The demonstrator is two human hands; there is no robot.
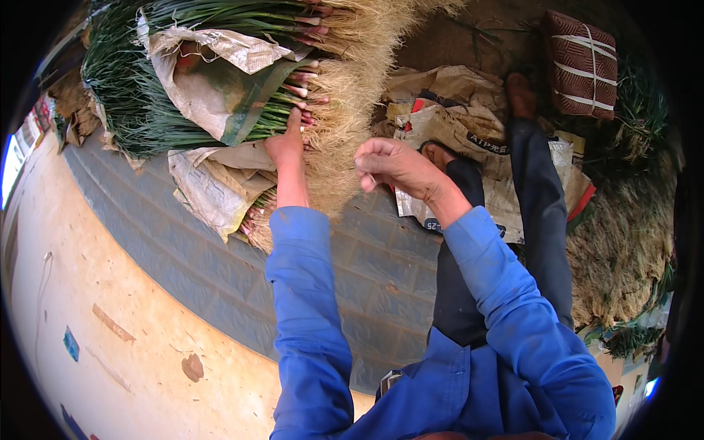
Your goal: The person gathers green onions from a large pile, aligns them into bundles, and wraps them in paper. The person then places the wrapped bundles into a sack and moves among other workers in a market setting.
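My left hand [287,147] reaches onto a pile of spring onions [273,116], touching the stems just beside their pinkish-white bulbs. Its thumb lies along the stems; the other fingers are mostly hidden, so its grip is unclear. A folded woven sack [206,118] lies over the green leaves next to this hand. Pale, stringy roots [344,118] spread out to the right of the bulbs. My right hand [404,169] hovers to the right of the roots with curled fingers. Something small and pale shows at its fingertips, too small to make out.
Under the pile lies another woven sack [220,184]. Flattened printed sacks [456,126] lie around my feet. At the far right are a brown patterned bundle tied with white straps [586,66] and a heap of rooted plants [621,247]. A grey tiled strip [379,280] borders the pale floor [148,308].
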